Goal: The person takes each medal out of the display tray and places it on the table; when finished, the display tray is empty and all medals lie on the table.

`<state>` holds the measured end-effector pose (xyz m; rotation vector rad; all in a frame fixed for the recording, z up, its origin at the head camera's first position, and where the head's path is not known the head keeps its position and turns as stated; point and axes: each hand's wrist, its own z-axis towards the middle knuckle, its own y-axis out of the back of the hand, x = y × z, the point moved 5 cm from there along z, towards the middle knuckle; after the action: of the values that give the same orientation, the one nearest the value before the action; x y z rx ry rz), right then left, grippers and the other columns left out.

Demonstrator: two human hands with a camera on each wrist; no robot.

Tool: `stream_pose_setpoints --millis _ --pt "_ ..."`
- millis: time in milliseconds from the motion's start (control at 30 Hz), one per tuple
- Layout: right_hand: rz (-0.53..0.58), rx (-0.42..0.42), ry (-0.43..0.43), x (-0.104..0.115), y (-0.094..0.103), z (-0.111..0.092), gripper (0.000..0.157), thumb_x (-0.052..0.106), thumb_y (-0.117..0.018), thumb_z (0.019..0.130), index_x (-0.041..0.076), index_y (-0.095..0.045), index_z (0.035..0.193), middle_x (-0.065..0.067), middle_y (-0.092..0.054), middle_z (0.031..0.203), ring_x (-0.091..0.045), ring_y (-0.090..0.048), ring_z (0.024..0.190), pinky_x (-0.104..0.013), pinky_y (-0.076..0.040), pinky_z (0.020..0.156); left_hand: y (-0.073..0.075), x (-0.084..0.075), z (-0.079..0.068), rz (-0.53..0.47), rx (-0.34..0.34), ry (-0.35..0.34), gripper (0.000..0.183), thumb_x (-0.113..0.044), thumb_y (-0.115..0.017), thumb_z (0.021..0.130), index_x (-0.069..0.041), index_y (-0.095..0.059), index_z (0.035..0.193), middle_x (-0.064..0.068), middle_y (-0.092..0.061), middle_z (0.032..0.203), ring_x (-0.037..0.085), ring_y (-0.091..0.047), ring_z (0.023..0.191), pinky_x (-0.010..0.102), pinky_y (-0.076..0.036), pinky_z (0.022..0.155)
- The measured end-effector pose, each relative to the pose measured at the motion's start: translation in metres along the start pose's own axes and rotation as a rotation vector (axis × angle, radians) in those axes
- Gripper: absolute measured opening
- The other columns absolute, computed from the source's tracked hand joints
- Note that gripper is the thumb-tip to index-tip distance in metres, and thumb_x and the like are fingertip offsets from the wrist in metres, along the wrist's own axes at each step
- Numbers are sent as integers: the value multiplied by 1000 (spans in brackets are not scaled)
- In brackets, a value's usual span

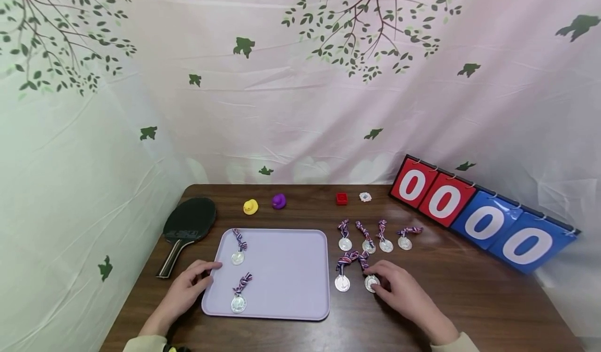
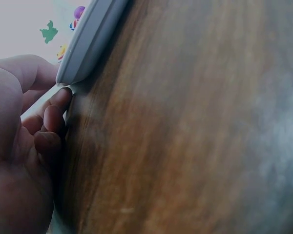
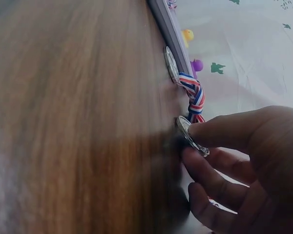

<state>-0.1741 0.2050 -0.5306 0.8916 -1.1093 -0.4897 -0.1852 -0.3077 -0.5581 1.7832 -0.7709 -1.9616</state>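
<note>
My right hand (image 1: 396,288) pinches the rim of a silver medal (image 1: 372,283) with a knotted red, white and blue ribbon. In the right wrist view, the medal (image 3: 191,135) tilts up between thumb and fingers, close over the table. Left of it lies another silver medal (image 1: 342,283), its ribbon beside the held one's. My left hand (image 1: 188,284) rests at the left edge of a pale lilac tray (image 1: 286,274), fingertips against the rim (image 2: 80,58). Two ribboned medals lie along the tray's left side, one upper (image 1: 238,258), one lower (image 1: 238,303).
Behind the right hand, several more medals (image 1: 386,245) lie in a row. A black table tennis paddle (image 1: 190,219) lies left of the tray. Toward the back are a yellow duck (image 1: 251,206), a purple duck (image 1: 279,201), a small red box (image 1: 341,199) and a scoreboard (image 1: 483,214).
</note>
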Motion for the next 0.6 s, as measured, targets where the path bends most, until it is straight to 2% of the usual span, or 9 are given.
stream_pose_setpoints --millis 200,300,433,600 --pt "-44 53 -41 -2 0 -3 29 14 -77 79 22 -69 106 12 -58 99 -2 -49 67 -21 -43 58 1 -1 0 4 2 -26 27 -16 -62 92 -24 -66 118 -1 -60 110 12 -49 84 25 -40 69" --pt "-48 61 -53 -3 1 -4 30 13 -77 79 23 -69 106 11 -55 98 -2 -47 68 -20 -41 57 0 0 0 9 3 -9 27 -17 -63 92 -26 -66 117 -4 -60 109 12 -50 83 25 -41 70" --pt "-52 13 -38 1 3 -3 29 14 -78 77 24 -69 103 9 -51 95 -5 -46 69 -20 -40 57 -1 2 0 18 -1 24 28 -16 -64 91 -31 -66 115 -9 -60 108 12 -50 83 25 -41 70" --pt "-45 -86 34 14 5 2 22 17 -78 78 27 -69 96 10 -53 91 -5 -49 74 -22 -42 64 -1 3 0 19 -7 34 30 -15 -64 91 -32 -66 115 -11 -59 107 12 -51 83 25 -41 70"
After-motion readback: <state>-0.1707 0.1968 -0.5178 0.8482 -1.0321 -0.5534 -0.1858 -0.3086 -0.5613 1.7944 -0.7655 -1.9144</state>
